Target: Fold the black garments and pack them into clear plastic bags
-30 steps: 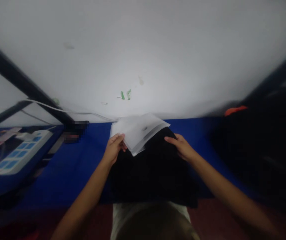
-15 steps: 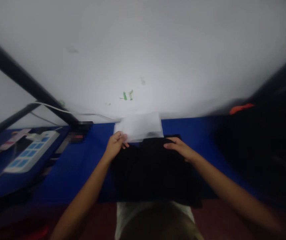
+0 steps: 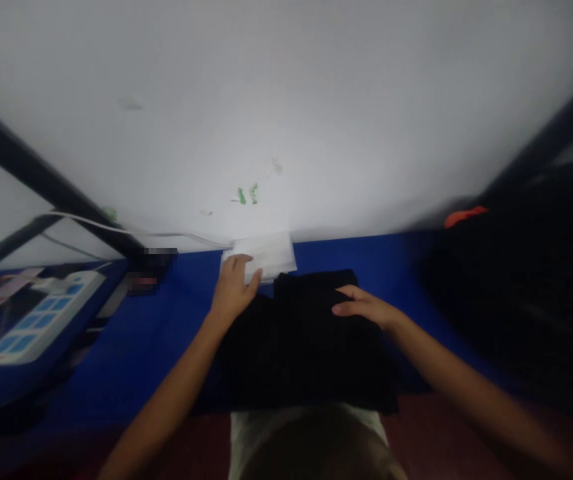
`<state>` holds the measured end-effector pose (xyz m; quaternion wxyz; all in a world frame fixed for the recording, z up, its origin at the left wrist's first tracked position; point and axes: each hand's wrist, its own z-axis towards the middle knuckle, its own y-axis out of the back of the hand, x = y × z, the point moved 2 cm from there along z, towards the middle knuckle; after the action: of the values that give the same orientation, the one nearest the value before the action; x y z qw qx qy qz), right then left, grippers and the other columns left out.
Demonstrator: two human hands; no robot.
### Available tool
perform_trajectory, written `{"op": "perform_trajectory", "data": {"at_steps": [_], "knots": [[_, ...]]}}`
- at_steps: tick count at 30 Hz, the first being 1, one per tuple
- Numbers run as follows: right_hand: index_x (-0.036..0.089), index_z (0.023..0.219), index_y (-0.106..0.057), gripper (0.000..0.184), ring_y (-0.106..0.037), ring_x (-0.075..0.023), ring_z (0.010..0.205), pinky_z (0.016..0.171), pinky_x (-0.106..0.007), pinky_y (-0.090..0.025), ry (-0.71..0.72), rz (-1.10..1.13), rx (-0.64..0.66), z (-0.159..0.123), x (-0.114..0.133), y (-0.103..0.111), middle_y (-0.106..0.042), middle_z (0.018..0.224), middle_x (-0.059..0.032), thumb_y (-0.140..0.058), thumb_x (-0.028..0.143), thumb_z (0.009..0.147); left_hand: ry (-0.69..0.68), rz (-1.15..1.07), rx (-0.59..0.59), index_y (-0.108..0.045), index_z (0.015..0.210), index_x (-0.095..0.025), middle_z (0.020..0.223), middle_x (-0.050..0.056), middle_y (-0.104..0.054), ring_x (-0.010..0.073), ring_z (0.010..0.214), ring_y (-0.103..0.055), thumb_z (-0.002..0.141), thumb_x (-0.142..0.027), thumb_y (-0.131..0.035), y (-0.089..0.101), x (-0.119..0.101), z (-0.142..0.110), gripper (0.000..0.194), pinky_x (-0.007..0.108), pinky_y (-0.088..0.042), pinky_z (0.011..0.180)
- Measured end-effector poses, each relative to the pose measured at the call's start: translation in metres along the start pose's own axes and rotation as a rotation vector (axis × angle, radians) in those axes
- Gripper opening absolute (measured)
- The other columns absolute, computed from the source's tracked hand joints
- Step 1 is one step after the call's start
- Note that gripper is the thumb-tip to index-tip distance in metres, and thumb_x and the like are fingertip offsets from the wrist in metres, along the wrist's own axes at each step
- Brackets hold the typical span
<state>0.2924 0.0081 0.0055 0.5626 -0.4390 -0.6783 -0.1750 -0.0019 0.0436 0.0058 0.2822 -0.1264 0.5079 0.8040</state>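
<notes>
A dark, folded black cloth (image 3: pixel 306 347) lies in front of me at the near edge of the blue surface. Just behind it, against the wall, is a flat stack of white sheets (image 3: pixel 271 257); whether they are paper or plastic I cannot tell. My left hand (image 3: pixel 233 287) rests on the left part of that stack, fingers spread and thumb apart. On the upper right of the cloth lies my right hand (image 3: pixel 366 309), thumb and fingers apart, with no clear grip on the fabric.
A white power strip (image 3: pixel 49 320) with blue sockets lies at the left. A white cable (image 3: pixel 166 234) runs along the wall to the sheets. Dark frame bars (image 3: pixel 61 180) slant at both sides. A large black mass (image 3: pixel 526 287) with an orange patch fills the right.
My left hand has moved further onto the white sheets and its fingers have opened out. The stack has shifted left, away from the cloth's back edge. The view has turned slightly.
</notes>
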Motion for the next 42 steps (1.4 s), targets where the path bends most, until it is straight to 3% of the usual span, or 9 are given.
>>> {"op": "perform_trajectory", "data": {"at_steps": [4,8,13,20,23,30,35,39,42], "knots": [[0.014,0.087,-0.073,0.026,-0.065,-0.0110,0.059,0.055,-0.019,-0.051,-0.018,-0.056,0.141,0.005,0.004,-0.013,-0.072,0.075,-0.0003,-0.079,0.032,0.069,0.115,-0.598,0.486,-0.053,0.122,-0.020,0.117,0.010,-0.062,0.0239,0.108,-0.060,0.090,-0.044,-0.055,-0.008,-0.055,-0.022,0.040,0.040,-0.047,0.096],[0.014,0.090,-0.071,0.025,-0.061,-0.0088,0.056,0.051,-0.017,-0.048,-0.011,-0.094,0.166,0.006,0.006,-0.011,-0.069,0.071,0.0018,-0.076,0.033,0.074,0.152,-0.809,0.863,-0.048,0.131,-0.025,0.125,0.007,-0.060,0.0242,0.113,-0.058,0.083,-0.042,-0.067,-0.011,-0.079,-0.032,0.055,0.038,-0.046,0.097],[0.021,0.095,-0.067,0.024,-0.060,-0.0072,0.052,0.043,-0.014,-0.046,-0.041,0.049,-0.051,-0.003,-0.006,0.015,-0.066,0.073,0.0038,-0.076,0.031,0.076,0.217,-0.659,0.740,-0.057,0.113,-0.020,0.104,0.005,-0.065,0.0233,0.096,-0.063,0.080,-0.042,-0.069,-0.026,-0.069,-0.027,0.041,0.039,-0.051,0.088],[0.028,0.101,-0.065,0.033,-0.056,-0.0092,0.049,0.038,-0.016,-0.043,-0.033,0.121,-0.489,-0.009,-0.021,0.030,-0.065,0.070,0.0037,-0.076,0.043,0.075,-0.257,-0.187,0.330,-0.054,0.116,-0.017,0.125,0.012,-0.051,0.0263,0.121,-0.047,0.086,-0.028,-0.058,-0.034,-0.103,-0.033,0.033,0.044,-0.040,0.106],[0.027,0.102,-0.064,0.033,-0.057,-0.0112,0.056,0.045,-0.019,-0.043,0.023,0.003,-0.478,-0.006,-0.015,0.016,-0.064,0.073,0.0033,-0.072,0.048,0.077,-0.309,-0.139,0.384,-0.057,0.103,-0.018,0.105,0.009,-0.057,0.0231,0.103,-0.054,0.090,-0.037,-0.054,-0.032,-0.133,-0.034,0.023,0.039,-0.049,0.092],[0.022,0.093,-0.063,0.028,-0.058,-0.0175,0.089,0.085,-0.029,-0.042,0.214,-0.217,-0.434,-0.002,-0.003,0.002,-0.062,0.087,0.0024,-0.063,0.048,0.083,-0.178,-0.011,0.533,-0.056,0.113,-0.018,0.112,0.016,-0.060,0.0363,0.106,-0.053,0.078,-0.077,-0.046,-0.045,-0.161,-0.035,0.069,0.048,-0.049,0.083],[0.023,0.092,-0.062,0.027,-0.056,-0.0167,0.085,0.081,-0.028,-0.043,0.226,-0.143,-0.432,0.001,-0.010,0.003,-0.060,0.085,0.0023,-0.065,0.048,0.083,-0.129,-0.030,0.554,-0.055,0.117,-0.014,0.108,0.020,-0.061,0.0371,0.100,-0.056,0.087,-0.046,-0.051,-0.053,-0.162,-0.038,0.045,0.049,-0.047,0.080],[0.022,0.090,-0.061,0.031,-0.058,-0.0175,0.086,0.081,-0.027,-0.045,0.237,-0.066,-0.431,0.001,-0.011,0.001,-0.062,0.087,0.0006,-0.063,0.053,0.083,-0.113,-0.070,0.557,-0.061,0.095,-0.019,0.092,0.010,-0.064,0.0265,0.080,-0.061,0.085,-0.029,-0.049,-0.044,-0.159,-0.027,0.020,0.040,-0.047,0.071],[0.024,0.103,-0.058,0.037,-0.059,-0.0177,0.084,0.077,-0.028,-0.047,0.211,-0.015,-0.377,-0.006,-0.011,0.002,-0.062,0.093,-0.0011,-0.057,0.057,0.086,0.017,-0.357,0.449,-0.058,0.079,-0.020,0.076,0.002,-0.061,0.0180,0.069,-0.057,0.081,-0.027,-0.051,-0.028,-0.143,-0.015,0.011,0.031,-0.044,0.065]]}}
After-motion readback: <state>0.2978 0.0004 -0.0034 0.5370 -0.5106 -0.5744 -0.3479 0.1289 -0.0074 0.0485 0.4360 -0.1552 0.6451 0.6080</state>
